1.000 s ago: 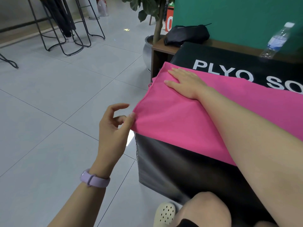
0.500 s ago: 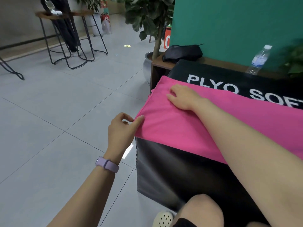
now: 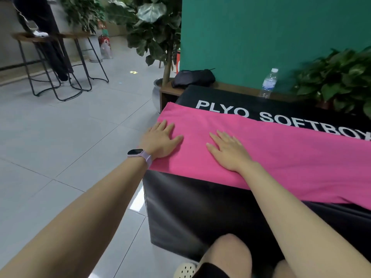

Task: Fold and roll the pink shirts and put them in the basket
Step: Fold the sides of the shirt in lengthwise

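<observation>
A pink shirt (image 3: 285, 157) lies folded into a long flat strip across the top of a black soft box (image 3: 200, 207) printed with white letters. My left hand (image 3: 160, 139), with a lilac watch on its wrist, rests flat with straight fingers on the strip's left end. My right hand (image 3: 227, 150) lies flat on the shirt a short way to the right of it, fingers spread. No basket is in view.
Behind the box, a wooden ledge (image 3: 226, 86) carries a black pouch (image 3: 193, 78) and a water bottle (image 3: 268, 83) against a green wall. A potted plant (image 3: 337, 79) stands at right, a tall plant (image 3: 154, 33) and metal stools (image 3: 60, 63) at left on tiled floor.
My left hand let go of the shirt's near left corner and came up to lie flat on its left end. My right hand slid rightward and nearer along the strip. The view tilted up.
</observation>
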